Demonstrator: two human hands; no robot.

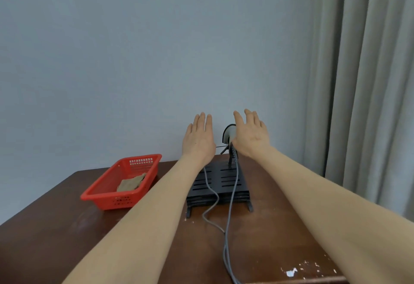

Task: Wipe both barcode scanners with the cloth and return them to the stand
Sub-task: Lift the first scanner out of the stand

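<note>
Hovering over the stand (218, 185), both hands are held flat, fingers (202, 120) straight, nothing gripped.
One upright scanner (229, 133) is seen just left of the right hand (252, 137), partly covered by it; the second can't be made out, maybe hidden behind the left hand (198, 137). The cloth (132, 183) is left in the red basket (107, 198), well off left.

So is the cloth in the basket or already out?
In. The cloth lies crumpled inside the red basket, left of the stand.
</note>
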